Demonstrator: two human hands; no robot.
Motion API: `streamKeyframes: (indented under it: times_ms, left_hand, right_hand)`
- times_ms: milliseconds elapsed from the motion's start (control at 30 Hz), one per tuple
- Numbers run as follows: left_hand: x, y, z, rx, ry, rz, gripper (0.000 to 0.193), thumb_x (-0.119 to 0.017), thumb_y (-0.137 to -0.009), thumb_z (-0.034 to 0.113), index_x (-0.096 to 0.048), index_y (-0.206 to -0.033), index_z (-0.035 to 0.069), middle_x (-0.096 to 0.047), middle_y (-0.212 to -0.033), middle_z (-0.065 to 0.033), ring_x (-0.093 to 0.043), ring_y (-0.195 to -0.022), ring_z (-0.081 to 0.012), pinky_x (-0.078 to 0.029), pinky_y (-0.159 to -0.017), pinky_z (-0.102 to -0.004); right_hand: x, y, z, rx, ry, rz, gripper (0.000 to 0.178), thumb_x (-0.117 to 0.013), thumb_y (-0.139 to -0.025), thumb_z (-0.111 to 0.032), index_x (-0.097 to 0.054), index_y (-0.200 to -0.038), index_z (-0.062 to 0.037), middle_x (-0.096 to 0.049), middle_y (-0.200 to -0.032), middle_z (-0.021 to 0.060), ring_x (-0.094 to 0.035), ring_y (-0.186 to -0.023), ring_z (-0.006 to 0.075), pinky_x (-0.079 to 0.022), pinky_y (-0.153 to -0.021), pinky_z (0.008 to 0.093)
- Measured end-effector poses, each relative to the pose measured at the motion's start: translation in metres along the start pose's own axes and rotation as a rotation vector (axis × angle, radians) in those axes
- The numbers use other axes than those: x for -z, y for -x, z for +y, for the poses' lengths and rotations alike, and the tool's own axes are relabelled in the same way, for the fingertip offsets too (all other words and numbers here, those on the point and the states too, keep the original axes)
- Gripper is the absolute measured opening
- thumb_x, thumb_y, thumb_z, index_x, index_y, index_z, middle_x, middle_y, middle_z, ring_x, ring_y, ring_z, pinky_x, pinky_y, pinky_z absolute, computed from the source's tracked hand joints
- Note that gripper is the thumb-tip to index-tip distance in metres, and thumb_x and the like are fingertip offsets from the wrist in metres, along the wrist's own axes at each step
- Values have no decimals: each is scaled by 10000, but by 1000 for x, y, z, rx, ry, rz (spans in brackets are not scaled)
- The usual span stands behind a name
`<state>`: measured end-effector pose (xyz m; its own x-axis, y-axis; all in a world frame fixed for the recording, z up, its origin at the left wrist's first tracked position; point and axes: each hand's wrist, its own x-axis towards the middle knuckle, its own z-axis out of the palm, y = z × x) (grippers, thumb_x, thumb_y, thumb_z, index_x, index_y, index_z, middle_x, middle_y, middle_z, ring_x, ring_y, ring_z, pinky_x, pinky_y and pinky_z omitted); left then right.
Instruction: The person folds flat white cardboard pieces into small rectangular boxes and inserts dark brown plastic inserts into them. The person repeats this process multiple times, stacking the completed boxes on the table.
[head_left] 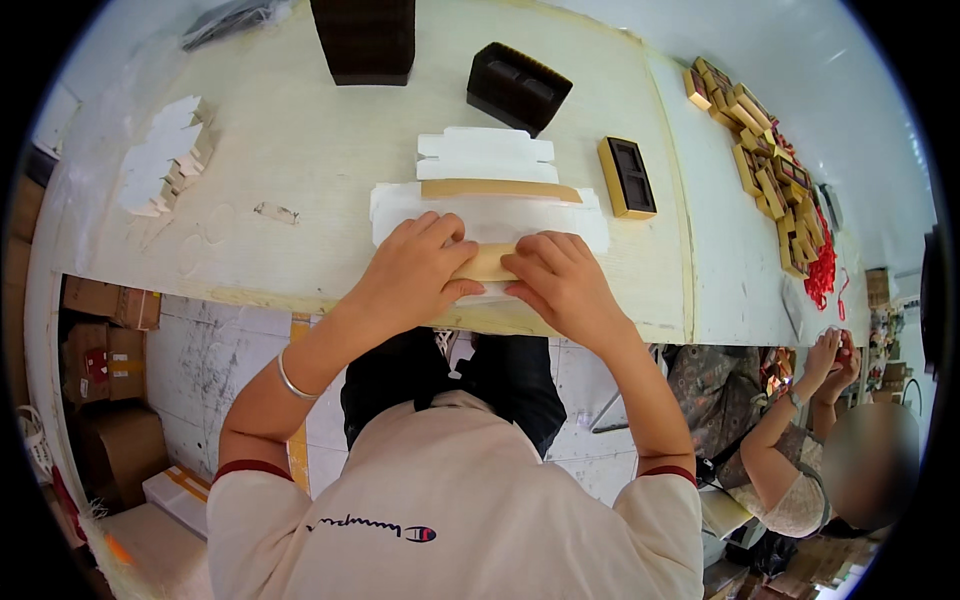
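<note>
A flat cardboard box blank [590, 215], white inside and gold outside, lies in front of me near the table's front edge. My left hand [412, 272] and my right hand [570, 288] pinch its near part from both sides, with curled fingers and thumbs toward me. Between them shows a folded gold panel [485, 263]. Beyond my fingers runs a narrow gold strip [500, 190], with a white notched flap [485, 155] past it. To the right stands a gold box [612, 180] with a black compartment insert.
Stacked black plastic trays [365, 40] and another black tray group [520, 88] stand at the back. White cardboard blanks [165, 155] lie left. Gold boxes [760, 165] and red cords [822, 265] cover the right table, where a co-worker's hands [835, 360] hold something small.
</note>
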<state>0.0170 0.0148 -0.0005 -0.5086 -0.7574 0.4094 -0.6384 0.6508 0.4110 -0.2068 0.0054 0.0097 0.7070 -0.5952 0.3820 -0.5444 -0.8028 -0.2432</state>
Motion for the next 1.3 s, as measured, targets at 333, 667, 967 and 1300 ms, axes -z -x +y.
streamKeyframes:
  times_ms: [333,667,967,1300]
  left_hand:
    - [-7,-16,-9,-95,-153,-22,103,-660,-780,113,-590,-774,37,-548,-810,-57,-549,-784,-247,-468,-692,-365]
    - [30,-48,-2,-53,-190,411,177,-655,-814,178,-654,-921,36,-609,-922,-99,-566,-882,-254,-465,-748,-336]
    - [20,-56,-46,152,70,-231,180,-690,-742,73,-605,-897,37,-569,-851,-98,-549,-734,-257,-469,-666,-347]
    - [50,-44,0,160,261,-22,326,-503,-763,-92,-566,-1047,55,-515,-1060,-86,-539,-733,-190,-443,-636,-276]
  right_hand:
    - [-6,-12,11,-72,11,-74,118,-565,-785,-25,-598,-898,-22,-568,-899,121,-554,-864,294,-444,-740,380]
    - [-10,-31,28,-236,-167,-122,137,-538,-795,-14,-591,-919,-35,-621,-832,159,-588,-820,361,-455,-686,424]
    - [-8,-26,-30,-68,411,-68,251,-629,-682,-66,-538,-915,-46,-556,-832,70,-575,-615,188,-421,-522,312]
    - [-19,-1,-43,-61,122,198,423,-612,-707,-45,-542,-1124,-36,-522,-1017,109,-596,-767,223,-498,-652,326]
